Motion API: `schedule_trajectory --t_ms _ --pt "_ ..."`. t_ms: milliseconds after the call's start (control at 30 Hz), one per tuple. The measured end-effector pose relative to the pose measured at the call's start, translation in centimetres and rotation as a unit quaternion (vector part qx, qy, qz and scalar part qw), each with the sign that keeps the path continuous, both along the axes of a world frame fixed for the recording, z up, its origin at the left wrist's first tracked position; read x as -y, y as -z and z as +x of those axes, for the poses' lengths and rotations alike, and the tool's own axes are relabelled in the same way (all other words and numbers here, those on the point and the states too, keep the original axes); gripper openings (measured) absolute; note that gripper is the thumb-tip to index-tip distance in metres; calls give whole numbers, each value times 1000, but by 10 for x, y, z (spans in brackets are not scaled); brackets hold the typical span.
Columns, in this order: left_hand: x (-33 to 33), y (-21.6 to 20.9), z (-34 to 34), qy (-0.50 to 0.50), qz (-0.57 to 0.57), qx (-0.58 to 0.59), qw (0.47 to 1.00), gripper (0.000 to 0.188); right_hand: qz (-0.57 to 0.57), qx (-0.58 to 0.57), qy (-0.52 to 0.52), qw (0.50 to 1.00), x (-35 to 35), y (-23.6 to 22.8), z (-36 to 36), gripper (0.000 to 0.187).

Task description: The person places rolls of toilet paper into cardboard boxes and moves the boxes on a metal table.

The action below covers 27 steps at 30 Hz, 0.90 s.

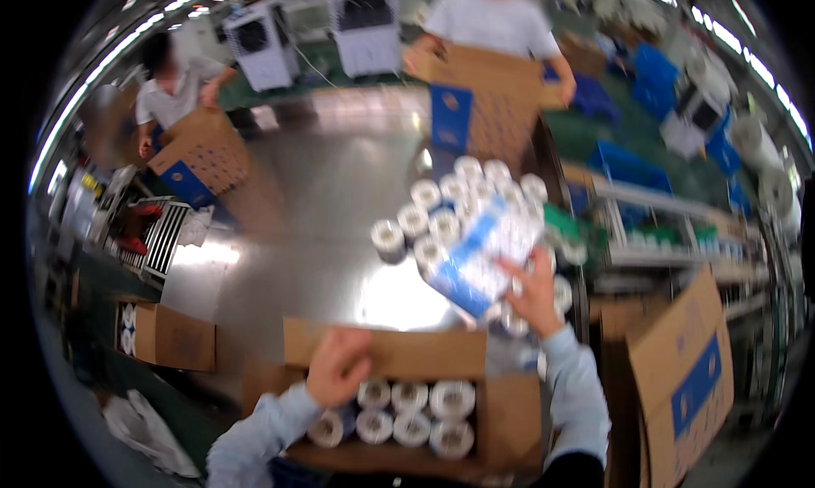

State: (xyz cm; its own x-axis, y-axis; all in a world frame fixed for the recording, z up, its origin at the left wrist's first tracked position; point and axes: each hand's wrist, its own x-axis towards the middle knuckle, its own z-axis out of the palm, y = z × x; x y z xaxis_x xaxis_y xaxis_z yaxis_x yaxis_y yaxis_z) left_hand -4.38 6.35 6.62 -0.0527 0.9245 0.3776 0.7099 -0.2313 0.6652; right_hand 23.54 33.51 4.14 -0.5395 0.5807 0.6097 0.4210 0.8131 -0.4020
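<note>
An opened cardboard box [514,416] stands in front of me, with white-topped rolls [410,428] upright in rows inside. Over its left part, beside the raised far flap [424,352], hovers my left hand [340,367], its fingers curled and slightly blurred, with no object visible in them. My right hand [535,294] reaches past the box's far right corner. Its fingers are spread and overlap the edge of a blue-and-white printed packet [480,263]; I cannot tell how firmly they touch. That packet lies tilted over a cluster of loose white rolls [413,220] on the metal table [323,208].
Across the table a person in white handles a cardboard box [488,106]; another person at far left handles a second carton [204,161]. An open carton [683,377] stands close on my right. At left are a smaller box [176,337] and a roller conveyor [157,233].
</note>
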Motion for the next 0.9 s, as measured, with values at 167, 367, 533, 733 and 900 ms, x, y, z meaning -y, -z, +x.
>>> schedule_trajectory --t_ms 167,367,533,733,900 --pt "-22 -67 22 186 157 157 957 70 -10 -109 -174 979 116 -98 -10 52" --pt "10 -92 24 264 -44 306 914 77 -138 -174 -302 927 156 -88 16 56" --pt "9 -96 29 186 75 -11 980 67 -259 -188 -376 869 159 -69 7 54" --pt "26 -64 22 103 -127 132 978 37 -475 -17 -347 808 49 -20 34 41" --pt "76 -3 -7 30 -352 360 863 32 -182 370 202 888 -67 155 134 44"
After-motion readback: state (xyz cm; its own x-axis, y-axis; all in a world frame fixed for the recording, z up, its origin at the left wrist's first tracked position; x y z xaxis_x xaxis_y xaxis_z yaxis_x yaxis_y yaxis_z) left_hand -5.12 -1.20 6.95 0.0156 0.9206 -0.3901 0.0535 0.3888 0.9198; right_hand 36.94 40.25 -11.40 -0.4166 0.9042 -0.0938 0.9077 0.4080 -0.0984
